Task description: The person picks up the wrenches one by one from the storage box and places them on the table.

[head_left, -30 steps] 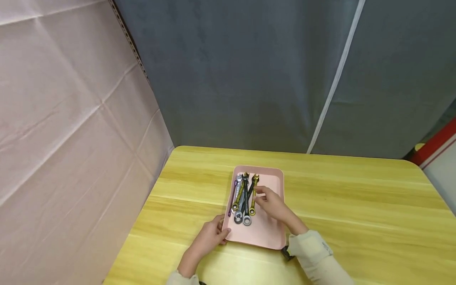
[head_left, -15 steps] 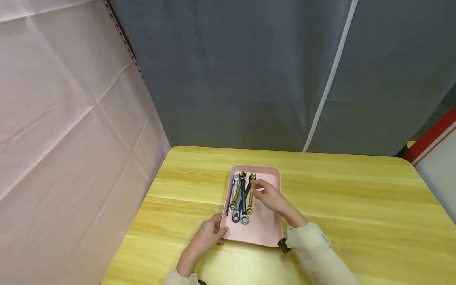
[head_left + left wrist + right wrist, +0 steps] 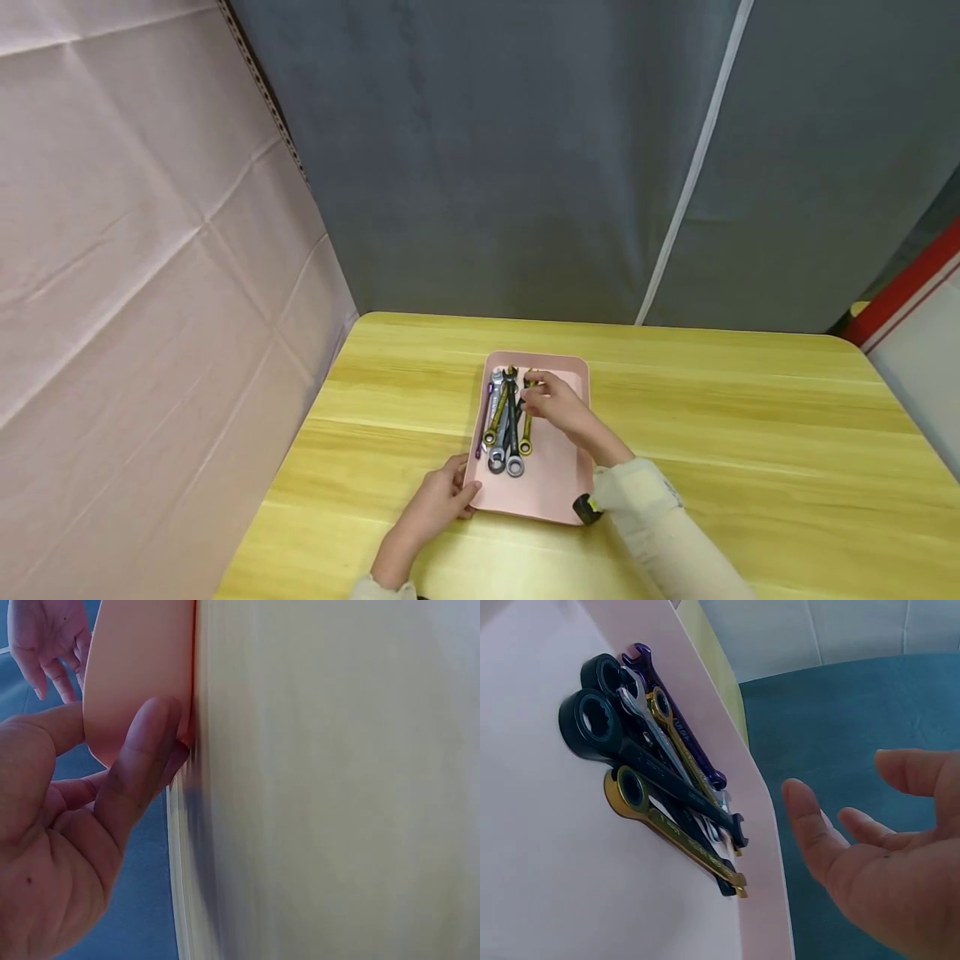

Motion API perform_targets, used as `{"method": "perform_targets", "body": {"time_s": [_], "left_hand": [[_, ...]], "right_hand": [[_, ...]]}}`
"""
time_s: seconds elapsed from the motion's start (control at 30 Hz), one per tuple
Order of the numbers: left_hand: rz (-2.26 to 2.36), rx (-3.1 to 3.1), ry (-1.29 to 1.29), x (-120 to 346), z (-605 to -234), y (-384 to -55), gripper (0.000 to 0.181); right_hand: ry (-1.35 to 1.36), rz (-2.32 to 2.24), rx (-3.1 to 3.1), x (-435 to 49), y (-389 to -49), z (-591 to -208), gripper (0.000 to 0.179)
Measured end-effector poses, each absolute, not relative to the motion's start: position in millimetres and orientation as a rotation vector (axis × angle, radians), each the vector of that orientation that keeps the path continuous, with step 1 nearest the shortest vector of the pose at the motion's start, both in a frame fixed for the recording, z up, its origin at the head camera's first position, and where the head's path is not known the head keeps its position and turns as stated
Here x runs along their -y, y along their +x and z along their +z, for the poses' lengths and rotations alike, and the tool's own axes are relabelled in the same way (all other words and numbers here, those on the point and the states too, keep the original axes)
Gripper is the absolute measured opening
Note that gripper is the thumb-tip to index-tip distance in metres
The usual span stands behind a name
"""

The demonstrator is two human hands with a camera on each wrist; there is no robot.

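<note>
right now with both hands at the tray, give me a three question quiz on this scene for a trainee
1. Which hand grips the pink tray?
2. True or false: the right hand holds nothing.
3. In the head view, which wrench lies nearest the tray's left wall: a) gold, b) black, c) purple?

Key: 1. The left hand. 2. True. 3. c, the purple wrench.

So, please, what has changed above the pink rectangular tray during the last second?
The right hand moved forward over the tray, toward its far edge. Nothing was visibly taken or let go. The gold, black, silver and purple metal wrenches stayed in place, and the left hand kept gripping the tray's near left corner.
</note>
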State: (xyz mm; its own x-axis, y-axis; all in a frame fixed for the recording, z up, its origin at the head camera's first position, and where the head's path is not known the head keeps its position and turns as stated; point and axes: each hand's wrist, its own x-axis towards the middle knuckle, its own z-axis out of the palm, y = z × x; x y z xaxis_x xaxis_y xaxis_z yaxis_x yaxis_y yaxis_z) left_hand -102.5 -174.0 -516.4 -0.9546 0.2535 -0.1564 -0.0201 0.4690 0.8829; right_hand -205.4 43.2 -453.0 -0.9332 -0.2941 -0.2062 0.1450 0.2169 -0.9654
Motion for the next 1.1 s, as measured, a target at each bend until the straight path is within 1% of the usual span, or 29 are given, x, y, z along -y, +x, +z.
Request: {"method": "perform_targets", "body": {"time_s": [0.2,0.53,0.77,0.9,1.1], "left_hand": [[1.472,-2.454,0.202,175,-515,-105,0.055],[1.470,-2.434,0.214,176,-515,-106,0.048],[1.433,-2.456,0.259,174,-514,-105,0.050],[1.399,-2.479,0.263,173,-512,-104,0.050],[1.357,-2.482,0.236,173,-509,-106,0.053]], "right_hand": [[-0.039,-1.798,-2.111,-38,-212,-457,0.045],[0.023,-1.740,-2.108,-30,-221,-468,0.045],[0.113,-1.699,-2.104,-29,-222,-479,0.043],[0.096,-1.686,-2.132,-28,-222,-483,0.041],[0.044,-1.616,-2.218,-26,-223,-486,0.046]]}}
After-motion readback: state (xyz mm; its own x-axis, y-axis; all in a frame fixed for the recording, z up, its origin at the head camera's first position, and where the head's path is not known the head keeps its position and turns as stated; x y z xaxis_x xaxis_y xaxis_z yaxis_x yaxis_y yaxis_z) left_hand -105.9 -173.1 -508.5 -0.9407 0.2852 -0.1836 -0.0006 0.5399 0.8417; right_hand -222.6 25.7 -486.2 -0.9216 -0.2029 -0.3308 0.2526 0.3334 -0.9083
